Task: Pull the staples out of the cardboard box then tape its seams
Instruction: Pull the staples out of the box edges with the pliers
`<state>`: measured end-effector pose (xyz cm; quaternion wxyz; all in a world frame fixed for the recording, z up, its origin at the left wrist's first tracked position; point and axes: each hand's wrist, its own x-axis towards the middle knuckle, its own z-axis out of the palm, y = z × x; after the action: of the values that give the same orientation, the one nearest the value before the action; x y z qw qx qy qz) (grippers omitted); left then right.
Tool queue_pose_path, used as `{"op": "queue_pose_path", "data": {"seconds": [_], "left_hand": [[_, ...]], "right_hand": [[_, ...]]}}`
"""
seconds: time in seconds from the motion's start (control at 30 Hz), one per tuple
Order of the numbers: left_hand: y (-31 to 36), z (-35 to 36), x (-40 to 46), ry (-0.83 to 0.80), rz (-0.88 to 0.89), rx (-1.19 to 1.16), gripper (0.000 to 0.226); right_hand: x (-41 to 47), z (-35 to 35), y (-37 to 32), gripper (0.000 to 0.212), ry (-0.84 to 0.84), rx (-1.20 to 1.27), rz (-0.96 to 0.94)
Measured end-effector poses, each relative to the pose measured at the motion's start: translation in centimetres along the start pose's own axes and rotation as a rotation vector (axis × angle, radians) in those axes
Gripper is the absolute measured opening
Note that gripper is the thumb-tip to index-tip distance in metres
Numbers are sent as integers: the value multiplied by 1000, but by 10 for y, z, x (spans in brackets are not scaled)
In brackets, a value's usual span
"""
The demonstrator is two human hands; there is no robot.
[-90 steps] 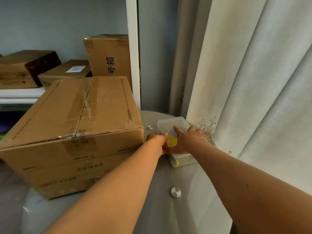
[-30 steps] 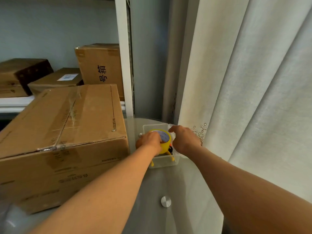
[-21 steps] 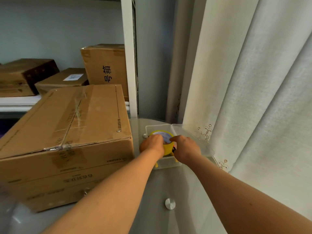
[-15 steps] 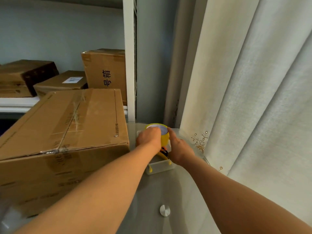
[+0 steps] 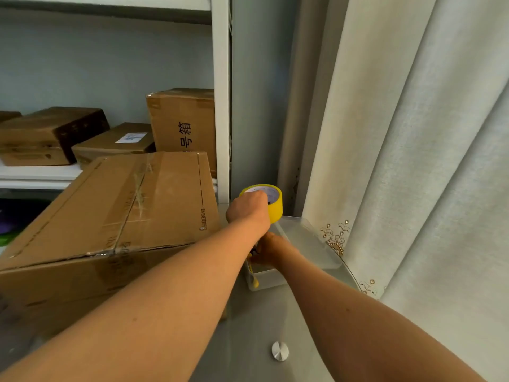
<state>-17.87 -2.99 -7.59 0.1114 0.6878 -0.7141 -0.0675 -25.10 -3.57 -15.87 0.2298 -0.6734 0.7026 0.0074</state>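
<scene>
Cardboard box [image 5: 110, 216] sits on the table [image 5: 248, 340] w/ seam not yet retaped, staples too small to tell, so most is left: your left hand [image 5: 248, 210] grips the yellow tape roll [image 5: 271, 202], right hand [image 5: 271, 249] reaches into the clear tub [image 5: 268, 279], grip can't tell.

- Cardboard box [image 5: 110, 210]: matt brown corrugated board; glossy clear tape strip along the top seam, wrinkled in places.
- Tape roll [image 5: 272, 205]: glossy yellow plastic film, smooth.
- Container [image 5: 264, 279]: translucent frosted plastic; lid [image 5: 308, 244] beside it of the same plastic.
- Table [image 5: 261, 321]: smooth frosted glass with a soft sheen; round polished metal fitting [image 5: 280, 351] set in it.
- Curtain [image 5: 413, 161]: off-white woven cloth, matt, visibly textured, with gold embroidery.
- Shelf frame [image 5: 220, 106]: white, smooth, painted-looking.
</scene>
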Motion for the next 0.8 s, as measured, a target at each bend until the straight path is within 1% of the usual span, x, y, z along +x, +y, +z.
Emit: {"op": "queue_pose_path", "data": {"seconds": [0.03, 0.17, 0.2, 0.3, 0.37, 0.4, 0.47, 0.57, 0.6, 0.73, 0.8], "left_hand": [[1, 2, 1, -10, 0, 4, 37], [0, 11, 1, -42, -31, -13, 37], [-1, 14, 0, -47, -40, -22, 38], [-1, 22, -4, -54, -55, -34, 37], [-1, 26, -6, -46, -59, -26, 37], [-1, 26, -5, -41, -60, -28, 36], [-1, 26, -4, -28, -57, -39, 36], [-3, 30, -1, -23, -78, -49, 35], [-3, 32, -1, -27, -87, -59, 34], [-7, 42, -1, -55, -134, -138, 37], [-8, 43, 2, -31, -154, -185, 37]], "right_hand": [[9, 5, 2, 49, -32, -55, 2], [7, 5, 1, 68, -59, -107, 6], [8, 6, 2, 68, -59, -112, 15], [17, 12, 4, 59, -82, -132, 20], [30, 19, 9, 70, -81, -113, 17], [31, 21, 10, 72, -73, -94, 25], [10, 12, 5, 63, -10, -52, 4], [-2, 8, 12, 38, 182, -8, -2], [-3, 7, 15, 34, 211, -14, 6], [0, 9, 15, 33, 209, -70, -21], [-3, 7, 15, 35, 243, -72, -19]]}}
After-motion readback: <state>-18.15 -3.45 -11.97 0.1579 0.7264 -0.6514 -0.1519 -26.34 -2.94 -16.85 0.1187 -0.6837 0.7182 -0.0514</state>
